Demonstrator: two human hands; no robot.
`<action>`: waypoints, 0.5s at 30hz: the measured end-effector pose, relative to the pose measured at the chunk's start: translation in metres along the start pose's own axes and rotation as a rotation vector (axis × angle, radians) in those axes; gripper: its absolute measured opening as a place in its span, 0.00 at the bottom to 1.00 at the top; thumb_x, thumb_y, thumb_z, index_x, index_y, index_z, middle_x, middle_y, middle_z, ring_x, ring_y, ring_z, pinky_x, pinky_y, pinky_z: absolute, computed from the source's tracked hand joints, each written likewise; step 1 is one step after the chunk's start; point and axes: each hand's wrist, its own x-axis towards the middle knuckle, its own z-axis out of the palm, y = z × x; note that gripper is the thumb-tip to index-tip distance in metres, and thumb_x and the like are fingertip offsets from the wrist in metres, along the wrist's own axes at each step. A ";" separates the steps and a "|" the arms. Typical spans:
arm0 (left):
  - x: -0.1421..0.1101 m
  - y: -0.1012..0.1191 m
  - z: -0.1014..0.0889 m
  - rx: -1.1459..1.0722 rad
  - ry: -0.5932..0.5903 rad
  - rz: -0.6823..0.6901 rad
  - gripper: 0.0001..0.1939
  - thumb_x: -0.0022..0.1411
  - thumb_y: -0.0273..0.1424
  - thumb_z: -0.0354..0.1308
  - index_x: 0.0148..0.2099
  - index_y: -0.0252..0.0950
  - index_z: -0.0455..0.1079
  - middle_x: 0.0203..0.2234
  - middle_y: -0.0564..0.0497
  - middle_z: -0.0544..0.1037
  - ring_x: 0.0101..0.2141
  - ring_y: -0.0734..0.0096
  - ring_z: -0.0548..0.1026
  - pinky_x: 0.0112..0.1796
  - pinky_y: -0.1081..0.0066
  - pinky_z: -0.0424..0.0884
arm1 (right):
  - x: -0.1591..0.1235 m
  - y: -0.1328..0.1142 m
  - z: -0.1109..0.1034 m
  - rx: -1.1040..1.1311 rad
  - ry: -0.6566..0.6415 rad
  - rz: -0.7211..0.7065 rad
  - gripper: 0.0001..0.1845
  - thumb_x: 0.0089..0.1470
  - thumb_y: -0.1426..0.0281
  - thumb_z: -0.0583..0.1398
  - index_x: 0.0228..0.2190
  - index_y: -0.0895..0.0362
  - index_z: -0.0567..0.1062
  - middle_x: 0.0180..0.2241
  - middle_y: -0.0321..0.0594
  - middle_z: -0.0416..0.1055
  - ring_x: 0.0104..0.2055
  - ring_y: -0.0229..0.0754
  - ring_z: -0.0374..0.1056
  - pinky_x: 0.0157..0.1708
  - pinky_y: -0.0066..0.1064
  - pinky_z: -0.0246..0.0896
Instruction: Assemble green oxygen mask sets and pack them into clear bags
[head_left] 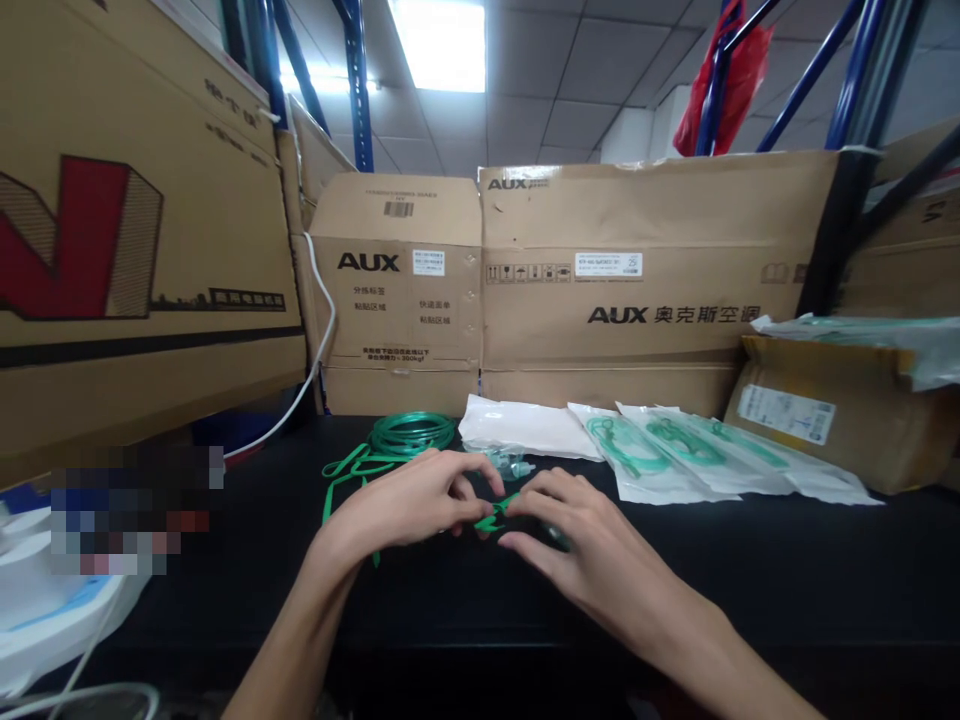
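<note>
My left hand (420, 498) is over the black table, its fingers curled and pinching a narrow green strap (491, 522). My right hand (581, 520) meets it from the other side, fingertips bent onto the same strap, with the thumb a little lower. Part of the strap is hidden behind the fingers. Beneath the right palm shows a bit of something clear and dark, too covered to name. Just behind the left hand lies a coil of green tubing (412, 432), with a flat green band (341, 482) looping out beside it. Clear plastic fittings (514, 465) lie beyond the fingertips.
White pouches (626, 455) with green tubing inside lie at the back right, beside a white packet (529, 425). An open carton (810, 405) stands at the right. Cardboard panels (645, 220) wall the back. White power strips (67, 610) and a white cable (326, 300) are at the left.
</note>
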 end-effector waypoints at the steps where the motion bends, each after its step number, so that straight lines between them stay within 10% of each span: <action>1: 0.001 0.000 0.001 -0.007 -0.003 0.005 0.11 0.62 0.32 0.55 0.46 0.40 0.72 0.22 0.57 0.78 0.26 0.69 0.76 0.28 0.75 0.66 | 0.000 0.000 0.003 -0.010 0.011 -0.004 0.08 0.62 0.69 0.65 0.44 0.50 0.80 0.44 0.39 0.77 0.46 0.45 0.72 0.48 0.41 0.65; 15: 0.000 0.007 0.000 0.075 -0.002 0.069 0.15 0.68 0.44 0.58 0.43 0.43 0.82 0.28 0.56 0.81 0.28 0.71 0.74 0.29 0.74 0.62 | 0.004 0.007 0.013 0.115 0.027 0.104 0.04 0.64 0.73 0.60 0.36 0.54 0.74 0.37 0.37 0.73 0.40 0.42 0.71 0.41 0.34 0.64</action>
